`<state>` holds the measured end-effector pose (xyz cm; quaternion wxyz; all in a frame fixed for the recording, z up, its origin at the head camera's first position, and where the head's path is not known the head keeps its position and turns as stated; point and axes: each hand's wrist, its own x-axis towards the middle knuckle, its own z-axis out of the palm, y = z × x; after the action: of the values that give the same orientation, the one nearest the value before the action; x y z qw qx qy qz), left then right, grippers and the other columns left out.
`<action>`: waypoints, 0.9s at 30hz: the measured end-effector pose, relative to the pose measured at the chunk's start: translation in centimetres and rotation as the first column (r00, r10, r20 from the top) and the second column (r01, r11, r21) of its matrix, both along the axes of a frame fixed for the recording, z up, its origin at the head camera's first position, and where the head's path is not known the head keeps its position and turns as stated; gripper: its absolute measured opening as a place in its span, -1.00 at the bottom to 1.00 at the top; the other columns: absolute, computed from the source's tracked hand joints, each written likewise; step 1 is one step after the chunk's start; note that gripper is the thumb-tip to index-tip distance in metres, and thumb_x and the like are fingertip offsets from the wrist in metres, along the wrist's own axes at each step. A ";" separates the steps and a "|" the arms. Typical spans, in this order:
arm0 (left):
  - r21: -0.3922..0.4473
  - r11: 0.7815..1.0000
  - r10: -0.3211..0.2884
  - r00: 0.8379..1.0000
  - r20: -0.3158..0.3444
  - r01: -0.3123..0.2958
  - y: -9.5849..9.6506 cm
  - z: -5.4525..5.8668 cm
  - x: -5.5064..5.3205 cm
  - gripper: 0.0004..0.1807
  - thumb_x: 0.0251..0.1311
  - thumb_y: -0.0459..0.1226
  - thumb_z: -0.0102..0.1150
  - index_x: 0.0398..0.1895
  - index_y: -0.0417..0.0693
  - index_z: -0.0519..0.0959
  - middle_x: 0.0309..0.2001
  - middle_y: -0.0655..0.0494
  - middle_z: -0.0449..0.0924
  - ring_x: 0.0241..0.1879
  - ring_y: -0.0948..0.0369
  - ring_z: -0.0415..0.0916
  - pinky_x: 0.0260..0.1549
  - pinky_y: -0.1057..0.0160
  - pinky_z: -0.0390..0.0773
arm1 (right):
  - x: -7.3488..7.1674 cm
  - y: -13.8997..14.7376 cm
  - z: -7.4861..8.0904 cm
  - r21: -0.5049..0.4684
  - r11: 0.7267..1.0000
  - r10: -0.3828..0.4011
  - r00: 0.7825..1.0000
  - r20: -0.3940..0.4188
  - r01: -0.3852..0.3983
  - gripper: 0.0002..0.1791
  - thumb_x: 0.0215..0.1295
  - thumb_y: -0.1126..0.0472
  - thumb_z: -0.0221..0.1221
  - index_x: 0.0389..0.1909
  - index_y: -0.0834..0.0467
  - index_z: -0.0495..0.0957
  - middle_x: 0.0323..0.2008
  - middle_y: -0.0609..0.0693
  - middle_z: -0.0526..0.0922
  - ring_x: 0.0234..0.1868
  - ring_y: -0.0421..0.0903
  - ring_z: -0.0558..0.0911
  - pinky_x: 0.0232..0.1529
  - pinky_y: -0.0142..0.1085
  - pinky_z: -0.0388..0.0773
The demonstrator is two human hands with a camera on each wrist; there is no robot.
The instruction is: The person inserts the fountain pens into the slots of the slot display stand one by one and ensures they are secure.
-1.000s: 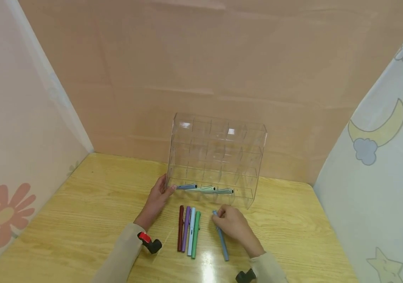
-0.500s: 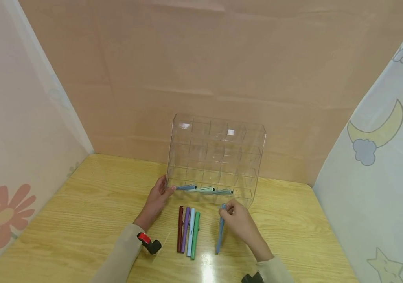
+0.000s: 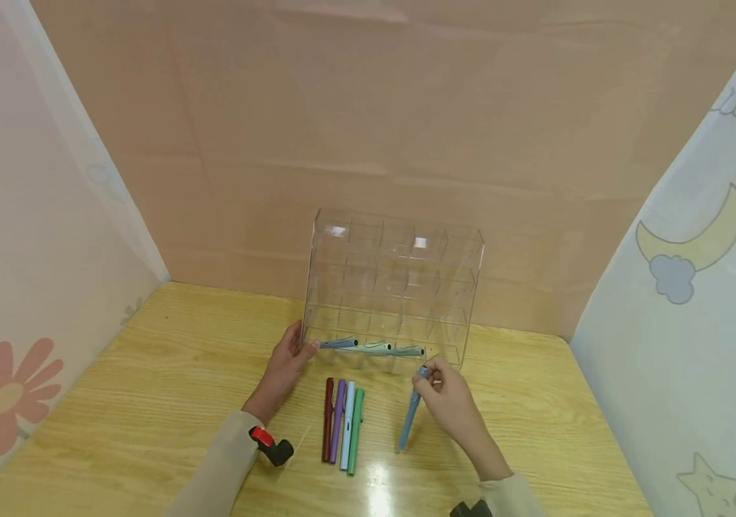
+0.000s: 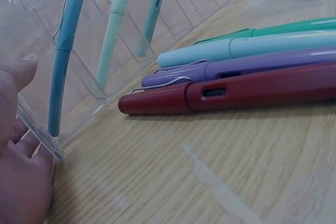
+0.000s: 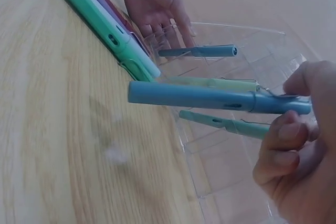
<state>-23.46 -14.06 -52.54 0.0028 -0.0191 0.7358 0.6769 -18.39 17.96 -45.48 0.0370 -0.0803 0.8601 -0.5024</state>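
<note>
My right hand [image 3: 448, 395] pinches a blue pen [image 5: 189, 98] by its clip end, the other end slanting down over the table. With the left hand [image 3: 283, 362] I grip the lower left edge of a clear acrylic rack [image 3: 400, 287], thumb in front and fingers behind. In the rack's lowest row stand a dark blue pen [image 4: 65, 51], a pale green pen [image 4: 113, 30] and a teal pen [image 4: 155, 11]. Before the rack lie a dark red pen [image 3: 328, 420], a purple pen [image 3: 338, 420], a light blue pen [image 3: 347, 425] and a green pen [image 3: 356, 431], side by side.
The wooden table [image 3: 180, 388] has a tan backdrop [image 3: 368, 108] behind it. Patterned cloth walls stand at the left [image 3: 51, 215] and the right [image 3: 697, 323]. Dark wrist cameras sit on both sleeves.
My right hand has lifted the blue pen off the table and carried it right and toward the rack, turning its lower end leftward. The left hand and the rack have stayed in place.
</note>
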 end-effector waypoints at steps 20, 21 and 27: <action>0.004 1.000 0.003 1.000 0.016 -0.003 -0.1 -0.3 -0.2 -0.19 0.59 -0.17 0.15 0.72 -0.15 0.00 0.73 -0.26 -0.02 0.74 -0.20 -0.09 0.71 -0.19 0.02 | -0.5 2.0 0.8 -0.114 0.991 0.058 0.993 -0.104 -0.070 -0.77 0.62 0.14 0.18 -0.19 0.23 0.61 -0.66 -0.14 0.38 -0.69 -0.35 0.25 -0.69 -0.48 0.24; 0.006 1.000 0.002 1.000 0.018 -0.002 -0.1 -0.3 -0.2 -0.19 0.59 -0.17 0.15 0.72 -0.15 0.00 0.73 -0.26 -0.02 0.74 -0.20 -0.09 0.71 -0.19 0.02 | -0.5 2.2 0.9 -0.118 0.991 0.052 0.993 -0.105 -0.064 -0.76 0.62 0.14 0.18 -0.18 0.25 0.61 -0.67 -0.15 0.37 -0.70 -0.35 0.24 -0.69 -0.48 0.24; 0.007 1.000 -0.004 1.000 0.024 0.003 -0.1 -0.3 -0.2 -0.18 0.59 -0.14 0.16 0.73 -0.11 0.01 0.73 -0.23 -0.02 0.74 -0.18 -0.09 0.71 -0.18 0.01 | -0.7 3.1 1.5 -0.155 0.987 0.013 0.989 -0.144 -0.035 -0.75 0.61 0.17 0.19 -0.13 0.32 0.58 -0.66 -0.17 0.36 -0.70 -0.37 0.25 -0.71 -0.51 0.23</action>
<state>-23.66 -14.20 -52.81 0.0130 -0.0260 0.7334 0.6792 -19.04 21.09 -43.95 -0.0251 -0.1291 0.8172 -0.5611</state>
